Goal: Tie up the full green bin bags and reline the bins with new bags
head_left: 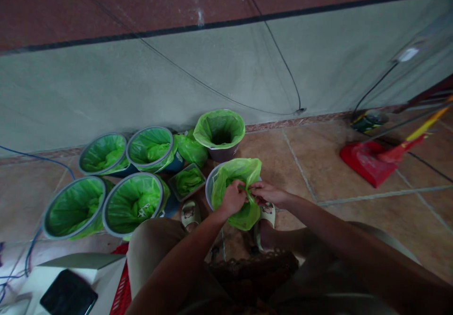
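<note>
A green plastic bag [244, 166] hangs over a light-coloured bin [210, 187] on the floor between my feet. My left hand [234, 197] is closed on the bag at its middle. My right hand [267, 193] pinches the bag's gathered edge at its right side. Part of the bag spreads below my hands, over the bin's near rim. Right behind it stands a dark bin [224, 153] with a green liner [220, 125] folded over its rim. To the left sits a small square bin [187, 182] with a crumpled green bag inside.
Several grey-rimmed bins with green liners [132, 203] stand at the left by the wall. A red dustpan [375, 161] and a can [370, 120] are at the right. A phone [69, 294] lies on a white box [108, 277] at lower left. Cables [283, 58] hang along the wall.
</note>
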Demonstrator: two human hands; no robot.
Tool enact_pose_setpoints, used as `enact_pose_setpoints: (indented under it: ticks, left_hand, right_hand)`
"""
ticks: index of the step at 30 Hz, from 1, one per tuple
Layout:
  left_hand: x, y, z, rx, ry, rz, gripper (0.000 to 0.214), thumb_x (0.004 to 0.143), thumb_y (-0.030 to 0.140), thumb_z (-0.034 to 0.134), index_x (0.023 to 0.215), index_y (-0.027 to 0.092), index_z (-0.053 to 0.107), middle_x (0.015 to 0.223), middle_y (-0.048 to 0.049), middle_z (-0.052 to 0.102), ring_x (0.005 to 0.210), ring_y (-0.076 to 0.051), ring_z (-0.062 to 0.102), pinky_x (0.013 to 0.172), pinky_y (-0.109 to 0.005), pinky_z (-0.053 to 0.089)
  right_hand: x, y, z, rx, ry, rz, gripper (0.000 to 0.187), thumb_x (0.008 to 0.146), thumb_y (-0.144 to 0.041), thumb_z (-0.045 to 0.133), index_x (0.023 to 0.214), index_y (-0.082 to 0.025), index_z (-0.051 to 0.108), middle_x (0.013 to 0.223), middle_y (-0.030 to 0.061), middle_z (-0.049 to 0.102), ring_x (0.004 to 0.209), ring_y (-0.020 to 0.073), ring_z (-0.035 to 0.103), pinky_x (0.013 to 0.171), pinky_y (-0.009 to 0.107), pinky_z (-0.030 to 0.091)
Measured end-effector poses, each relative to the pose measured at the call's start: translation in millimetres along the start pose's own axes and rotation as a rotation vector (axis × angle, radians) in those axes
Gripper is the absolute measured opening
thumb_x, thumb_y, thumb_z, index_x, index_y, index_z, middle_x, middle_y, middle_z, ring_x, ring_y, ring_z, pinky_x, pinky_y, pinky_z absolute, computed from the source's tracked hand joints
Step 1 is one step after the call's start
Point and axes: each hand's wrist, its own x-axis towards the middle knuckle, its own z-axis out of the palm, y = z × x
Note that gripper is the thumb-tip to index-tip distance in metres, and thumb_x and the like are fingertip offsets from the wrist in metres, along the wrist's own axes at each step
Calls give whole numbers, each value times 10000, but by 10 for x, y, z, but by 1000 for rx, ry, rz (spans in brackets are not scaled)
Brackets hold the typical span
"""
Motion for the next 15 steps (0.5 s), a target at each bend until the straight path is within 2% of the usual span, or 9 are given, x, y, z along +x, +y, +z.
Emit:
enact_pose_setpoints:
  ticks: [4,8,12,15]
  left_hand:
    - [-22,2,18,11,-1,-4,297,850,114,455,1140,169,484,856,-42,693,628,-129,677,584,-238,525]
    - [-14,-13,21,16,6,20,303,849,116,464,1145,173,490,823,-24,682,609,-123,668,582,-233,519]
    - [1,-25,6,80,54,71,280,826,81,476,1085,162,546,752,-5,658,606,-128,656,606,-241,511]
    - [-12,-17,-12,175,120,100,272,797,63,509,1040,159,585,745,-19,665,677,-159,667,679,-272,516]
  right_hand:
    - [-32,-36,28,-11,-23,-8,30,795,-194,622,787,-172,603,582,-28,575,512,79,525,487,173,409]
    - [-19,-26,57,-12,9,-16,91,758,-166,619,693,-167,555,526,-48,519,470,60,476,457,162,362]
    - [27,10,50,-6,44,-30,95,714,-157,622,676,-170,536,499,-63,479,450,55,450,447,166,348]
    - [25,-11,0,-22,27,-36,79,686,-157,624,699,-170,547,530,-54,506,487,70,481,459,179,367]
